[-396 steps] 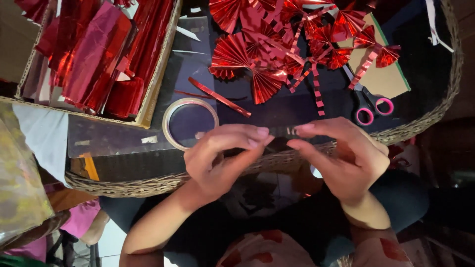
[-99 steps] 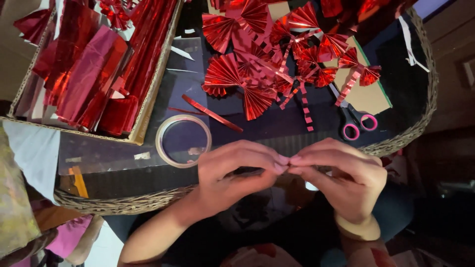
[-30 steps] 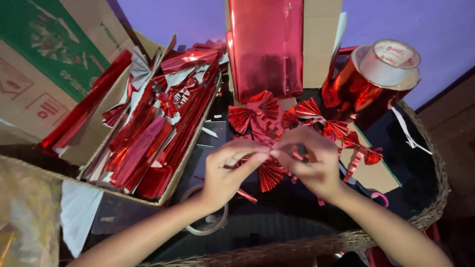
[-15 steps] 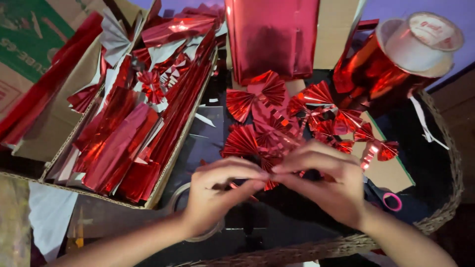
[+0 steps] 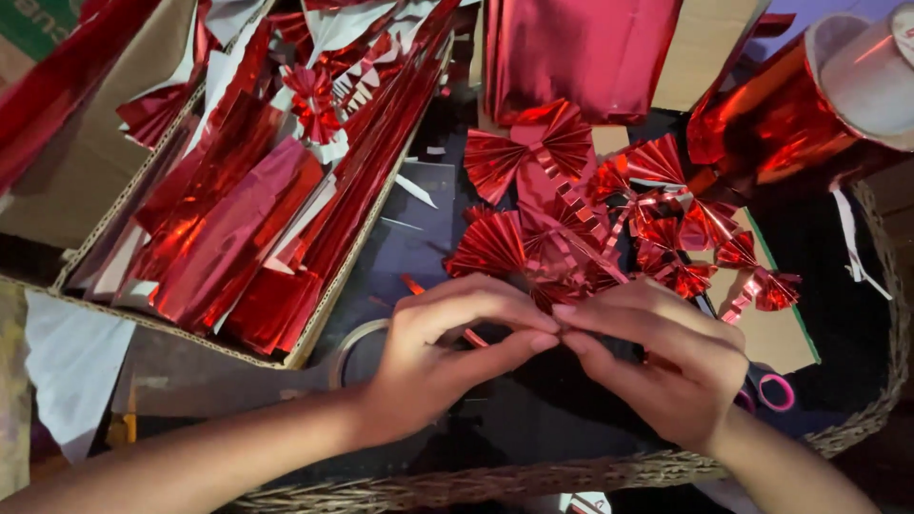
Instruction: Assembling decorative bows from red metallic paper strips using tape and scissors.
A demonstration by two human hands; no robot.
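Observation:
My left hand [image 5: 438,362] and my right hand [image 5: 666,366] meet fingertip to fingertip over the dark floor of a wicker tray [image 5: 533,481]. Together they pinch a small pleated piece of red foil [image 5: 557,295], mostly hidden by the fingers. Just beyond the fingertips lies a heap of red foil fan bows [image 5: 571,209] with ribbon tails. A clear tape ring [image 5: 354,338] lies partly under my left hand. Pink scissor handles [image 5: 776,392] peek out beside my right wrist.
A shallow cardboard box [image 5: 314,333] at the left holds several red foil strips and scraps. A folded red foil sheet [image 5: 571,48] stands at the back, with a large red foil roll [image 5: 790,114] at the back right. White paper [image 5: 71,366] hangs at the near left.
Both hands have drawn back from the heap of bows toward the tray's near rim, still pinched together. The view has tilted down and closer.

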